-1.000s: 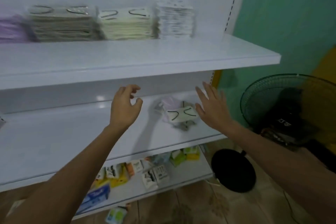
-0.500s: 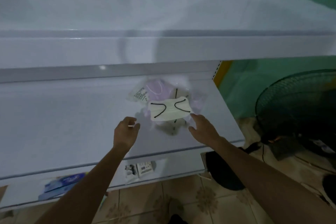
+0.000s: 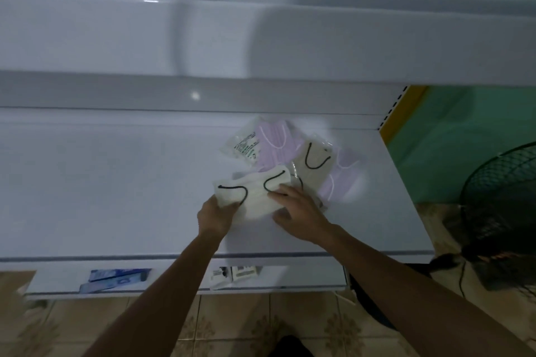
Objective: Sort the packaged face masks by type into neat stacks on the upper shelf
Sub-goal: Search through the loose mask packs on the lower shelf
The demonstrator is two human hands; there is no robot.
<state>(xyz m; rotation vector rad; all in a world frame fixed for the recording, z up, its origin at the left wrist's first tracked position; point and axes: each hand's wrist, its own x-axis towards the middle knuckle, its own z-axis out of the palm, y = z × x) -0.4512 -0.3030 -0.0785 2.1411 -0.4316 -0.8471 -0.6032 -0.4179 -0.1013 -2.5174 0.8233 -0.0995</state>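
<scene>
Left hand [image 3: 216, 219] and right hand [image 3: 300, 211] each pinch, seemingly, one end of cream mask pack [image 3: 252, 193], just before pile [image 3: 316, 165], to separate its type.

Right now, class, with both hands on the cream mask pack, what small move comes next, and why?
Probably lift the cream mask pack clear: the left hand and right hand both hold it, while lilac packs and a beige pack lie behind it.

Cream mask [image 3: 255, 193] with black loops, beige mask [image 3: 314, 164], lilac masks [image 3: 275, 142], white shelf [image 3: 116, 182], green wall [image 3: 470, 136]
</scene>
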